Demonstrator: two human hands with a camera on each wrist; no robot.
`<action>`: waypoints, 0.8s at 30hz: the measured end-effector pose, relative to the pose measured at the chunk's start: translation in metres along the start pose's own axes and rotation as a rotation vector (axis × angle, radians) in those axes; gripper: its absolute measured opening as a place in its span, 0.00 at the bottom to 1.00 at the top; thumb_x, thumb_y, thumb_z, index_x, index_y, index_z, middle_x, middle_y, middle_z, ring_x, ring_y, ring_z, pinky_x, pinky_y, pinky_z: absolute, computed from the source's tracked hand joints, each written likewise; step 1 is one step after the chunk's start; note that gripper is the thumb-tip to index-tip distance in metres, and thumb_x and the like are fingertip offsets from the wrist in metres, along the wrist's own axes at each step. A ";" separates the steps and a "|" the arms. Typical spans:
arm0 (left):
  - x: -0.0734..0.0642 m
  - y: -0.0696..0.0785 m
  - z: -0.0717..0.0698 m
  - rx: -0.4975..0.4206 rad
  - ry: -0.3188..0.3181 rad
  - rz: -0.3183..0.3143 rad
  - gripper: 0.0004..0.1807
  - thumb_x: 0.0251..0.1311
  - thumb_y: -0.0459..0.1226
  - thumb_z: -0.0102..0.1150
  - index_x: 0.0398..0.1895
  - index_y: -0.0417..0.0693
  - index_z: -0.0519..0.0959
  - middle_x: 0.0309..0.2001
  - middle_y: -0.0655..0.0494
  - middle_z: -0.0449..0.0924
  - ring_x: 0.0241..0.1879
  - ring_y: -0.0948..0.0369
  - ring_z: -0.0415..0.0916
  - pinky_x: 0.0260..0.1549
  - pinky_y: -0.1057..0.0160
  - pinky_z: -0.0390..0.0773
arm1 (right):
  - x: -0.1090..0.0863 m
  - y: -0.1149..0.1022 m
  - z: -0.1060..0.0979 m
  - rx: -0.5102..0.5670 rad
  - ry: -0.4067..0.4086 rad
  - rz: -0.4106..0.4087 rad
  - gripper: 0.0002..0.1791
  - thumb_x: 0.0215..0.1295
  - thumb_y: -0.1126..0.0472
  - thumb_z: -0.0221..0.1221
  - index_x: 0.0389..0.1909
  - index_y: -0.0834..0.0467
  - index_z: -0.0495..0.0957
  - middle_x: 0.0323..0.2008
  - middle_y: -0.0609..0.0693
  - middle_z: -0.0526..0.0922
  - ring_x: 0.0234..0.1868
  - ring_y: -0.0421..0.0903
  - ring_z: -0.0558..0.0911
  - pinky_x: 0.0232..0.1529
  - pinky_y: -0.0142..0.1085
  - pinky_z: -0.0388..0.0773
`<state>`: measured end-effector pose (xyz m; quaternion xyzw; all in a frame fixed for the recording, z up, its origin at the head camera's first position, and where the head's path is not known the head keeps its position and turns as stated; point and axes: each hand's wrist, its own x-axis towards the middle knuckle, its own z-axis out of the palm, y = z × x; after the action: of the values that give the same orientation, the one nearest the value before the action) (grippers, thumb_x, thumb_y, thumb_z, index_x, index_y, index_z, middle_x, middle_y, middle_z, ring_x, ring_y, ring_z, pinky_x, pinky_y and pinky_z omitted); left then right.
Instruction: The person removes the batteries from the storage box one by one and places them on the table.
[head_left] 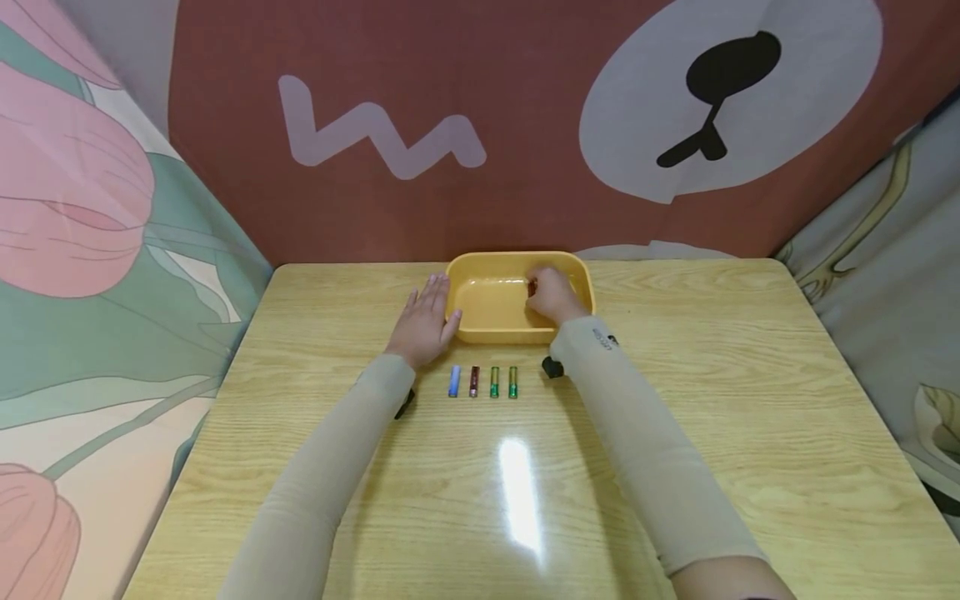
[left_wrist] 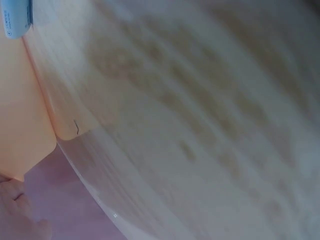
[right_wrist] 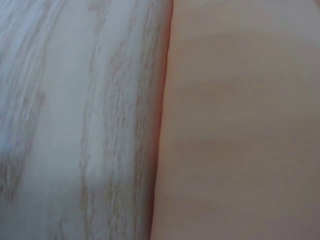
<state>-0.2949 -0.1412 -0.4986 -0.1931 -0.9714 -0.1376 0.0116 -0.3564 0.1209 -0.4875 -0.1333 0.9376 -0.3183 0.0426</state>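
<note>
A yellow plastic basket (head_left: pixel 491 336) stands at the table's back edge. My left hand (head_left: pixel 422 329) rests against its left side with straight fingers. Inside the basket, toward its right end, my right hand (head_left: pixel 555 296) pinches a dark red battery (head_left: pixel 532 287). In front of the basket lie a blue battery (head_left: pixel 454 381), another dark red battery (head_left: pixel 474 381) and two green batteries (head_left: pixel 494 382), side by side in a row. The left wrist view catches the blue battery's end (left_wrist: pixel 16 17) and the basket wall (left_wrist: pixel 22 100). Only table and basket wall (right_wrist: pixel 240 120) show in the right wrist view.
The wood-grain table (head_left: pixel 720 417) runs to a brown printed cloth (head_left: pixel 525 200) behind the basket. Patterned cloths hang at both sides. A bright light reflection (head_left: pixel 520 492) lies on the tabletop between the forearms.
</note>
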 end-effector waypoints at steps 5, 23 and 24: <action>0.000 -0.001 0.001 0.007 0.008 0.006 0.38 0.80 0.51 0.35 0.81 0.37 0.44 0.81 0.45 0.42 0.81 0.52 0.36 0.77 0.45 0.43 | 0.000 0.000 0.000 0.007 -0.007 0.016 0.08 0.56 0.78 0.60 0.37 0.69 0.77 0.31 0.58 0.74 0.31 0.51 0.69 0.34 0.40 0.66; -0.001 -0.002 0.001 0.008 0.027 0.021 0.38 0.80 0.52 0.34 0.81 0.37 0.45 0.81 0.44 0.43 0.81 0.52 0.37 0.76 0.43 0.45 | -0.008 -0.007 -0.002 0.092 0.053 0.050 0.21 0.60 0.68 0.70 0.53 0.71 0.79 0.49 0.65 0.77 0.44 0.56 0.78 0.49 0.47 0.79; -0.001 -0.002 0.001 0.011 0.025 0.022 0.39 0.80 0.52 0.34 0.81 0.37 0.45 0.81 0.44 0.43 0.81 0.51 0.37 0.76 0.43 0.45 | -0.009 -0.008 -0.002 0.102 0.057 0.051 0.21 0.60 0.67 0.70 0.53 0.71 0.79 0.48 0.65 0.77 0.44 0.56 0.78 0.50 0.47 0.79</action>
<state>-0.2947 -0.1429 -0.5005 -0.2019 -0.9698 -0.1345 0.0262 -0.3464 0.1189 -0.4808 -0.0977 0.9241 -0.3682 0.0306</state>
